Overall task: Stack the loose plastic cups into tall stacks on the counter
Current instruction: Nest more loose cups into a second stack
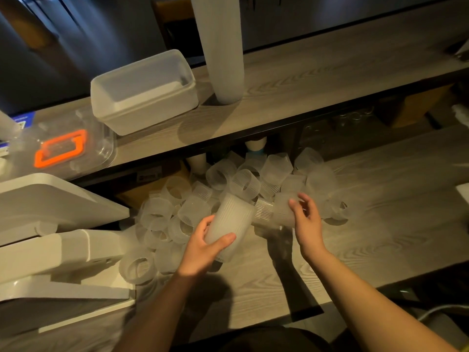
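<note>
A heap of loose frosted ribbed plastic cups [236, 181] lies on the lower wooden counter [380, 224]. My left hand [203, 247] grips a short stack of nested cups [229, 222], held tilted with its open end pointing up and right. My right hand [305, 219] holds a single cup [281, 209] on its side, its ribbed rim facing the stack's open end, a small gap apart. A tall finished cup stack [220, 47] stands upright on the upper shelf.
A lidded white plastic box [144, 92] and a clear container with an orange handle [61, 148] sit on the upper shelf [330, 72]. White machine parts [50, 224] crowd the left side. A paper cup [256, 143] stands under the shelf.
</note>
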### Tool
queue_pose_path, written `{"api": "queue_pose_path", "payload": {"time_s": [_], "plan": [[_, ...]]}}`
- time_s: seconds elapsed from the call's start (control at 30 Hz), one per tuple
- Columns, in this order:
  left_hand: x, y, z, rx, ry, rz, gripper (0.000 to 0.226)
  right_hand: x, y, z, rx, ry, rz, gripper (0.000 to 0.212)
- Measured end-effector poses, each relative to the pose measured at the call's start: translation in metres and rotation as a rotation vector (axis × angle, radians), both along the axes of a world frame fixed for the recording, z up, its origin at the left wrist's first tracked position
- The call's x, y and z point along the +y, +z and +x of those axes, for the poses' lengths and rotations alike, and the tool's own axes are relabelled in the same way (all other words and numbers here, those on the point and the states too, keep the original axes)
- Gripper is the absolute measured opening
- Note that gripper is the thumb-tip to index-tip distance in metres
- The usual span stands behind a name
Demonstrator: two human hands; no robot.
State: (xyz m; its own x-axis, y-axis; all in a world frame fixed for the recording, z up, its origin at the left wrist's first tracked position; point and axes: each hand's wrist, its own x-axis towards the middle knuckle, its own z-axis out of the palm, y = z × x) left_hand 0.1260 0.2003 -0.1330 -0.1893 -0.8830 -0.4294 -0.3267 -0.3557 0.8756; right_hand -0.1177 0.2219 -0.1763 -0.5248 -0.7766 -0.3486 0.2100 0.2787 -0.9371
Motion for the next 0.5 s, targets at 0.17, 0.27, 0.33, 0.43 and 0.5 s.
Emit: {"api": "queue_pose_path", "payload": {"time_s": [0.17,0.27,0.33,0.43,0.5], "plan": [[0.002,0.001,0.002,-0.053,-0.068,-0.051,0.082,-0.019,0.033,0.001,-0.175,0.079,-0.102,0.043],[0.004,0.004,0.002,-0.069,-0.110,-0.076,0.076,-0.026,0.044,0.008,-0.111,0.193,-0.128,0.040],[0.005,0.006,0.003,-0.067,-0.120,-0.090,0.077,-0.027,0.046,0.014,-0.059,0.269,-0.133,0.045],[0.006,0.007,0.005,-0.067,-0.128,-0.109,0.079,-0.026,0.047,0.022,0.057,0.361,-0.119,0.059],[0.006,0.007,0.007,-0.060,-0.115,-0.112,0.078,-0.025,0.049,0.027,0.153,0.408,-0.110,0.054]]}}
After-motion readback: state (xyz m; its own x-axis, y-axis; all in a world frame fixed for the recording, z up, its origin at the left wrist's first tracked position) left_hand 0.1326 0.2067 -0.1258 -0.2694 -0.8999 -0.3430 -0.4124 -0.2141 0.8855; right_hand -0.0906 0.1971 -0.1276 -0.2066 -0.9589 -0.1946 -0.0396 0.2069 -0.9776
